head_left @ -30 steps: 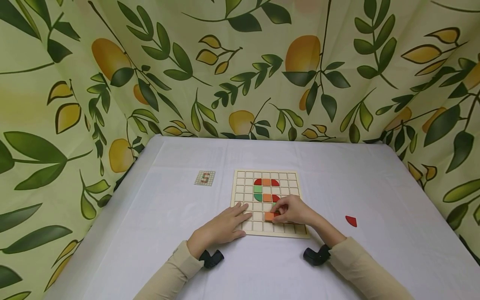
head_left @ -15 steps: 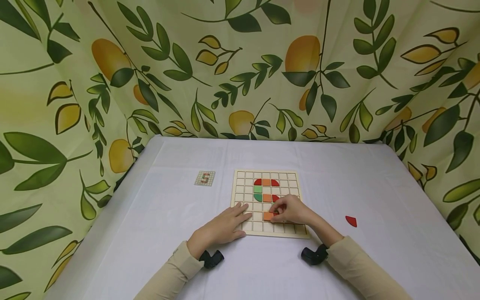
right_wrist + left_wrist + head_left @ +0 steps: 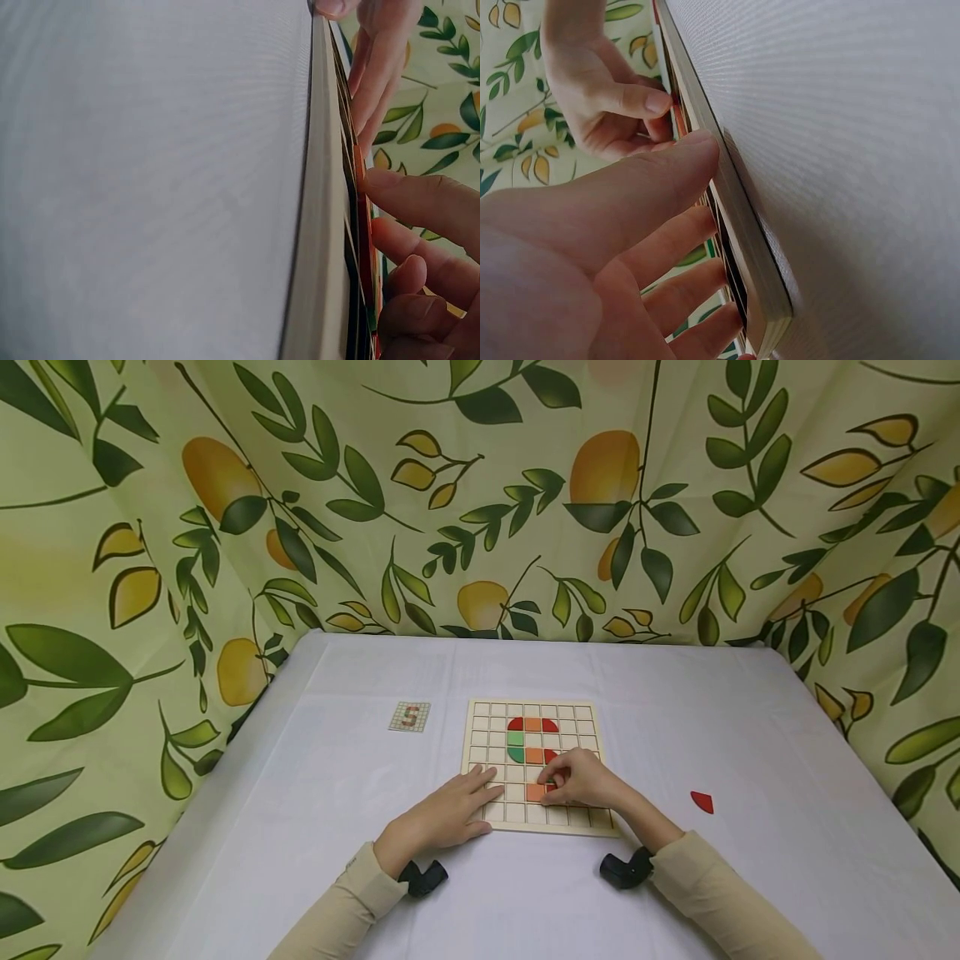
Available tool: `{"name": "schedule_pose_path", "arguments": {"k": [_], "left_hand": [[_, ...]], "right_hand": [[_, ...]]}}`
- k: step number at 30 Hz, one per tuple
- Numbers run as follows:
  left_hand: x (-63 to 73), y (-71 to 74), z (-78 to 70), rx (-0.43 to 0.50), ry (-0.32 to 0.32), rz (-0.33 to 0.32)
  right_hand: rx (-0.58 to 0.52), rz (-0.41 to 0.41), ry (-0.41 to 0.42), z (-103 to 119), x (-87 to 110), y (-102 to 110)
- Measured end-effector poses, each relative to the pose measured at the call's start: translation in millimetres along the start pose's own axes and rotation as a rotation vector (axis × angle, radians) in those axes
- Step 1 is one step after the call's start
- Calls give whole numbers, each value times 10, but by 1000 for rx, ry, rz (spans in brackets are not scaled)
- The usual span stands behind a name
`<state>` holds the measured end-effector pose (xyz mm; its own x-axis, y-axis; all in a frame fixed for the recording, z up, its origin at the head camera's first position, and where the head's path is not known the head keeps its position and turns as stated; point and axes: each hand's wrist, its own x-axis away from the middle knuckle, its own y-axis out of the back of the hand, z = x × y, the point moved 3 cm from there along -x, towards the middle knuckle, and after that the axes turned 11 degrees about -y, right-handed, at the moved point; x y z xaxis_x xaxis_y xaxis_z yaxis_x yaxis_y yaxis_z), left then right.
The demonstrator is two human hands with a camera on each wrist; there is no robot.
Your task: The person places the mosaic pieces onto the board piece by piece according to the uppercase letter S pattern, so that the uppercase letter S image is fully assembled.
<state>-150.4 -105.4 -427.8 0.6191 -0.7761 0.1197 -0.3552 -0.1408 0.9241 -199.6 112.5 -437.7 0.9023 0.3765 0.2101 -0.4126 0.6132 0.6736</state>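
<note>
A square wooden grid board [image 3: 495, 812] lies on the white table. My left hand [image 3: 450, 810] rests flat on its left front part, fingers spread; in the left wrist view the thumb [image 3: 697, 154] lies along the board's edge. With thumb and forefinger, my right hand [image 3: 581, 779] holds an orange square tile [image 3: 535, 792] in a lower cell. Part of a red tile beside it shows beneath the fingers. Farther up sit orange tiles [image 3: 532, 724], red quarter-round tiles [image 3: 516, 724], a green square tile [image 3: 516, 738] and a green quarter-round tile [image 3: 516, 755]. The right hand hides some cells.
A small pattern card [image 3: 409, 717] with an S figure lies left of the board. One loose red quarter-round tile [image 3: 702, 802] is on the table at the right. Black devices [image 3: 626, 868] are worn at both wrists. A leaf-print curtain [image 3: 480, 510] surrounds the table.
The orange tile, tilted and higher a second ago, has shifted slightly left and now lies flat in its cell. My right hand moved a little left with it. The left hand has stayed still.
</note>
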Motion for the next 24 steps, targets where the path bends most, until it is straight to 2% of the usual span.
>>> {"name": "schedule_pose_path", "arguments": {"k": [6, 24], "left_hand": [[-3, 2, -4, 3, -2, -2], [11, 11, -22, 24, 6, -6]], "right_hand": [[-5, -2, 17, -3, 10, 16], [-45, -5, -17, -73, 159, 133]]}}
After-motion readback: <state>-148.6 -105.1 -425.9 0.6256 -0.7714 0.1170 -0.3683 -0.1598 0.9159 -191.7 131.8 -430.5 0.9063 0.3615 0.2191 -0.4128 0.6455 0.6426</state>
